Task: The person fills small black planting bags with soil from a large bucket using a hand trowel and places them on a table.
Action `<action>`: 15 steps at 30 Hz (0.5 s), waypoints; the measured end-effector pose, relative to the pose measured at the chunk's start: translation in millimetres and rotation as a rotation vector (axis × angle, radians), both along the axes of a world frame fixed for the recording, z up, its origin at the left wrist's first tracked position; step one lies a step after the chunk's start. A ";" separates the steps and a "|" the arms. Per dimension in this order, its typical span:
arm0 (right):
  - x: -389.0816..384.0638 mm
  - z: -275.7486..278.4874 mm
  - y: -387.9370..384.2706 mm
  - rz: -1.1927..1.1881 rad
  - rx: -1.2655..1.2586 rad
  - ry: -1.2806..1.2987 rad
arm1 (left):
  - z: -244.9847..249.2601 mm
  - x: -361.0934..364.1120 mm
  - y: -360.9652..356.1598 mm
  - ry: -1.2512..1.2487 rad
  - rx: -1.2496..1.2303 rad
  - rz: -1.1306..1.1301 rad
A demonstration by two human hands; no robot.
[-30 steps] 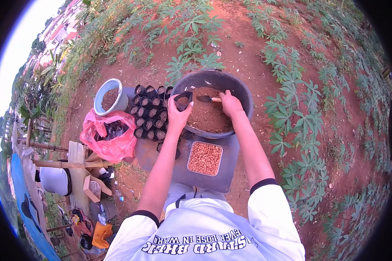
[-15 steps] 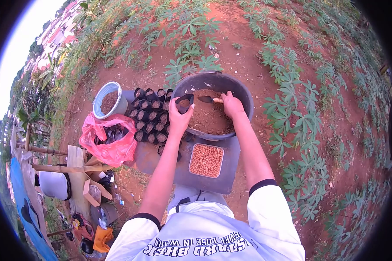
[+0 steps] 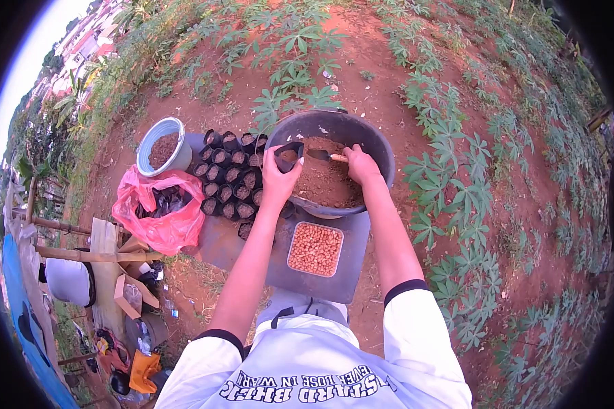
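My left hand (image 3: pixel 281 178) grips a black planting bag (image 3: pixel 290 154) over the left rim of a large black basin (image 3: pixel 387 153). Some soil shows inside the bag's open mouth. Over the soil (image 3: pixel 327 180) in the basin, my right hand (image 3: pixel 361 165) is closed round the wooden handle of a small trowel (image 3: pixel 329 156), its dark blade pointing left toward the bag. Several soil-filled black bags (image 3: pixel 233 175) stand in rows to the left of the basin. A square container of tan seeds or pellets (image 3: pixel 315 249) lies nearer my body.
A blue-white bucket of soil (image 3: pixel 183 151) and a pink plastic bag (image 3: pixel 184 228) are at the left. The grey table (image 3: pixel 280 276) extends under the containers. Lower left are a wooden post (image 3: pixel 104 273) and a cardboard box (image 3: pixel 126 296). Leafy plants (image 3: pixel 450 180) grow at the right.
The view has shifted slightly, moving the table items a little left in the picture. Both hands keep their holds, with the trowel blade still close to the bag.
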State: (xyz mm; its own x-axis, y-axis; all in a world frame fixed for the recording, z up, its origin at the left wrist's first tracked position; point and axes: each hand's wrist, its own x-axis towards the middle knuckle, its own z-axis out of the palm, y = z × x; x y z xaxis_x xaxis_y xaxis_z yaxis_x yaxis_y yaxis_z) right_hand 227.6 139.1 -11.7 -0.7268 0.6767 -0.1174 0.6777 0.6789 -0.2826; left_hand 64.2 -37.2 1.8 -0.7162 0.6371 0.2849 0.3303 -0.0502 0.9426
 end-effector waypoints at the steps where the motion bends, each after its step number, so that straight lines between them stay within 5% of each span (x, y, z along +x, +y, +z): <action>1: 0.1 2.7 -1.5 0.005 -0.017 -0.014 | -0.9 -0.1 -0.7 -0.005 -0.002 -0.008; 15: -1.2 -15.0 6.1 0.036 -0.089 -0.058 | -0.1 0.7 -0.5 0.019 0.005 -0.001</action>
State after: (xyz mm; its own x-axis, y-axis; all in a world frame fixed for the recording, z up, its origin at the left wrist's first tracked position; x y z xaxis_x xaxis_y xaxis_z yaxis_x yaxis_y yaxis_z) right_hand 226.4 145.2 -26.7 -0.7407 0.6353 -0.2183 0.6703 0.6773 -0.3033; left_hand 64.9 -37.6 1.7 -0.7100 0.6362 0.3019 0.3484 -0.0552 0.9357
